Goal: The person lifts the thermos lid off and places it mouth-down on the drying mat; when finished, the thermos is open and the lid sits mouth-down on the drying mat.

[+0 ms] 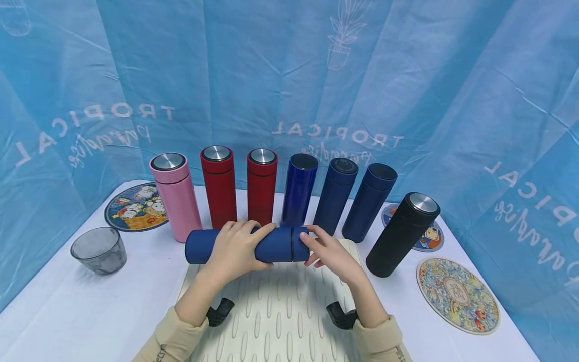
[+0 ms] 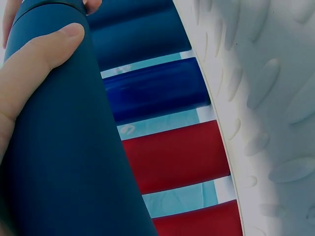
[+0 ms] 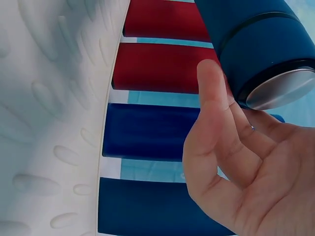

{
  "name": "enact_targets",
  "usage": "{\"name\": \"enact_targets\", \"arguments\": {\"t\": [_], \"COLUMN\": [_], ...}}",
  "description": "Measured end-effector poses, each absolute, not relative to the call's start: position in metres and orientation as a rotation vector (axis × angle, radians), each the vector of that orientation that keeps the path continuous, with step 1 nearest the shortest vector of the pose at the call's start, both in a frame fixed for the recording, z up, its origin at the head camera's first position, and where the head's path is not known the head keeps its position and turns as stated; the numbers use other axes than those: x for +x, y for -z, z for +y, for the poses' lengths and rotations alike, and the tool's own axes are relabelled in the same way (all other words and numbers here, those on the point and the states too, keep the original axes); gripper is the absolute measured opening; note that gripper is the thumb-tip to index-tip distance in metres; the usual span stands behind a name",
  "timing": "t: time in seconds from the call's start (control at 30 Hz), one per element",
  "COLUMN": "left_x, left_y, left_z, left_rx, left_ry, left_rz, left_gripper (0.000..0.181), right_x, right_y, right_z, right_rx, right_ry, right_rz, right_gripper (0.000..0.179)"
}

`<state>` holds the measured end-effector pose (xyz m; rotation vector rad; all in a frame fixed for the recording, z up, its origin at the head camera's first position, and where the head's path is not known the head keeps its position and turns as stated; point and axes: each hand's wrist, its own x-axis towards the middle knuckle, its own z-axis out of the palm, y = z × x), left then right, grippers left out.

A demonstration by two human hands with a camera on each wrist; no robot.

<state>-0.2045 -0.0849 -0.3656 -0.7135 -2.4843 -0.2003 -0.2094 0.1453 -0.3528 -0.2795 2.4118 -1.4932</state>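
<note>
A navy blue thermos bottle [image 1: 278,246] lies sideways above the cream board, its capped end toward the right. My left hand [image 1: 239,246] grips it round the middle; in the left wrist view the thumb [image 2: 51,46] presses along its side. At the cap end is my right hand [image 1: 332,254], fingers loosely spread and fingertips right at the cap. The right wrist view shows the cap's silver top [image 3: 283,89] facing the open palm [image 3: 275,182], with some fingertips hidden behind the cap.
Behind stand a pink bottle [image 1: 176,201], two red bottles [image 1: 220,193], several blue bottles [image 1: 298,193] and a black bottle [image 1: 398,241]. A grey glass cup [image 1: 100,251] is at the left; a patterned round mat [image 1: 457,296] lies right. The textured board [image 1: 276,311] lies in front.
</note>
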Motion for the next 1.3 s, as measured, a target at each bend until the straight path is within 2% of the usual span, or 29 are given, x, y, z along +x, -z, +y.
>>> {"name": "enact_targets", "arguments": {"t": [0.37,0.9,1.3], "left_x": [-0.204,-0.204,-0.203], "left_y": [0.363,0.36,0.361], "left_z": [-0.087,-0.088,-0.088], "left_rx": [-0.721,-0.739,-0.749], "left_ry": [0.179,0.136,0.161], "left_rz": [-2.461,-2.421,-2.474], "left_gripper": [0.082,0.08,0.08], "right_x": [-0.217,-0.22,-0.217], "right_y": [0.358,0.362,0.363], "right_z": [0.151,0.158,0.157], "right_rx": [-0.393,-0.553,-0.535], "right_ry": [1.664,1.668,1.652], "right_rz": [2.187,2.166,2.165], "right_gripper": [0.06,0.059,0.06]}}
